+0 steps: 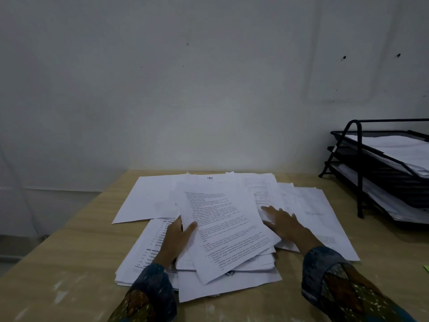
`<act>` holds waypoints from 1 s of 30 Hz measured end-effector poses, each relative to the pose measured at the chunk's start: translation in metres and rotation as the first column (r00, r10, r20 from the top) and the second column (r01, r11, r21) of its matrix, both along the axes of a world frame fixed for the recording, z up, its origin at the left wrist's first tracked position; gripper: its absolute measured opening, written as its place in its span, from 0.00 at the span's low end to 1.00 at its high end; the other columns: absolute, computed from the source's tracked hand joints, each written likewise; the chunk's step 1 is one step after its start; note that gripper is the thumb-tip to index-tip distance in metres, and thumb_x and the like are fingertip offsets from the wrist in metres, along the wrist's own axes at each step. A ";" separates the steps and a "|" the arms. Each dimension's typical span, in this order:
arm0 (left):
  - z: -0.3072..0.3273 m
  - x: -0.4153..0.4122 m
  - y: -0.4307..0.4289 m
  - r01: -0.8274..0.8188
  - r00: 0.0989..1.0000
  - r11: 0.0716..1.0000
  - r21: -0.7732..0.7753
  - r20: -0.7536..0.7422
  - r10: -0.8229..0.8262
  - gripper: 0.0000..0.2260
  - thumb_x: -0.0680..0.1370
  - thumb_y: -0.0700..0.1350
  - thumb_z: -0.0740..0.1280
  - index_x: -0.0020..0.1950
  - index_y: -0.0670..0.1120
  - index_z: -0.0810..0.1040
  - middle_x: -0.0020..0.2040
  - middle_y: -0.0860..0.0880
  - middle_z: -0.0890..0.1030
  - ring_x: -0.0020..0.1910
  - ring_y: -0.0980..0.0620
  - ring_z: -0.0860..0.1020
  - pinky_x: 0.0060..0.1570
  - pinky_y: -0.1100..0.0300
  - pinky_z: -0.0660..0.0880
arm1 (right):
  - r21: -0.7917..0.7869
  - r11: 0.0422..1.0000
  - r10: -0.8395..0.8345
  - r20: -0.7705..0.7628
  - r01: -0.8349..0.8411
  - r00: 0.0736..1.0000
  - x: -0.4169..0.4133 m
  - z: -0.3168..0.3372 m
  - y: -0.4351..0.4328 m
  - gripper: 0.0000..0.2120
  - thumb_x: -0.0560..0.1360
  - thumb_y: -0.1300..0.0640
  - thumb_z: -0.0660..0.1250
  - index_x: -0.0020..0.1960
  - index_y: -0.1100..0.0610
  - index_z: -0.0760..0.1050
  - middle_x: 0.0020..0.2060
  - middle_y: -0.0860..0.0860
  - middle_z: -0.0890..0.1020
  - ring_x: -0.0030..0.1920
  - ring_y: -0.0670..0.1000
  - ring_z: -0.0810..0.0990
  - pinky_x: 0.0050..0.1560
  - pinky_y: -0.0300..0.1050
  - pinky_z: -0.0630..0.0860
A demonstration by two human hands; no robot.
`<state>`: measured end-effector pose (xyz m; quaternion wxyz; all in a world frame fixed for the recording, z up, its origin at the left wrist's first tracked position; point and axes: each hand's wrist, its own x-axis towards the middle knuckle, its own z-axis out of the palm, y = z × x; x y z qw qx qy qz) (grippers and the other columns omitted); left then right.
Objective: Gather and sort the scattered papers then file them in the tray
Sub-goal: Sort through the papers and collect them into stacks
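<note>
- Handling first: these papers point(232, 277) are loose printer sheets, so they're light, floppy and slick against each other. My guess is a single sheet droops if you lift it by a corner, and a stack fans out unless you squeeze it.
- I reckon the best place to take hold is a long edge, thumb on top and fingers underneath. Then tap the bundle square on the tabletop point(69, 263) before carrying it (no clips or staples that I can make out, so nothing keeps them together).
- The left hand point(176, 240) does about that. It pinches the left edge of the top sheet point(227, 228), thumb over the print, the other fingers hidden under the paper.
- The right hand point(285, 226) lies flat, its fingers point(271, 210) straight and a bit spread on the sheets just right of that one. It holds nothing, only presses.
- Looks: white pages, most with blocks of black text, one with a small round emblem at its head, plus a blank-looking sheet point(151, 198) at far left. They overlap at all angles in a messy heap in the middle of the tabletop.
- The tray point(359, 170) is a black wire three-tier rack at the right edge, well apart from the heap, with paper already in its tiers.
</note>
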<state>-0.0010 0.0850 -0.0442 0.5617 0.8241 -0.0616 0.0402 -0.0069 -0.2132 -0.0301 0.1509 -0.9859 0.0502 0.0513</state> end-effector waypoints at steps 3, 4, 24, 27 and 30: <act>0.000 0.002 -0.001 -0.016 1.000 0.999 -0.038 -0.026 0.015 0.11 0.75 0.39 0.67 0.57 0.44 0.76 0.54 0.50 0.79 0.55 0.47 0.77 0.56 0.56 0.74 | 0.038 0.999 0.010 -0.002 -0.010 1.000 0.004 0.003 -0.007 0.32 0.75 0.39 0.60 0.74 0.49 0.58 0.70 0.56 0.69 0.68 0.57 0.70 0.68 0.51 0.66; 0.001 0.003 -0.002 -0.013 1.000 0.999 -0.034 -0.025 0.012 0.09 0.75 0.37 0.67 0.51 0.48 0.76 0.49 0.53 0.79 0.52 0.49 0.77 0.51 0.59 0.74 | 0.033 0.999 0.033 -0.004 -0.033 0.999 0.005 0.007 -0.009 0.31 0.74 0.40 0.62 0.73 0.49 0.60 0.68 0.56 0.71 0.65 0.57 0.72 0.65 0.48 0.68; 0.003 0.001 -0.002 -0.019 1.000 0.999 0.040 0.009 0.019 0.15 0.74 0.34 0.66 0.39 0.54 0.70 0.40 0.60 0.74 0.43 0.53 0.74 0.44 0.62 0.71 | -0.207 0.978 0.067 0.241 -0.016 0.968 0.003 -0.005 -0.020 0.10 0.75 0.69 0.56 0.47 0.62 0.76 0.45 0.56 0.78 0.44 0.54 0.77 0.38 0.37 0.69; 0.003 0.000 -0.003 -0.010 1.000 0.999 0.048 0.023 0.009 0.08 0.74 0.34 0.65 0.44 0.47 0.73 0.41 0.57 0.76 0.43 0.53 0.74 0.40 0.67 0.70 | -0.055 0.987 -0.118 0.374 0.149 0.920 -0.005 -0.002 -0.019 0.10 0.74 0.70 0.56 0.46 0.64 0.76 0.36 0.54 0.73 0.41 0.55 0.75 0.30 0.34 0.61; 0.005 -0.002 -0.002 0.001 1.000 0.999 0.037 0.028 -0.002 0.09 0.73 0.33 0.66 0.43 0.47 0.73 0.42 0.56 0.77 0.42 0.54 0.75 0.40 0.66 0.72 | 0.148 0.943 -0.328 0.559 0.297 0.761 -0.009 0.007 -0.026 0.10 0.74 0.71 0.57 0.38 0.63 0.73 0.36 0.63 0.79 0.38 0.58 0.76 0.33 0.38 0.64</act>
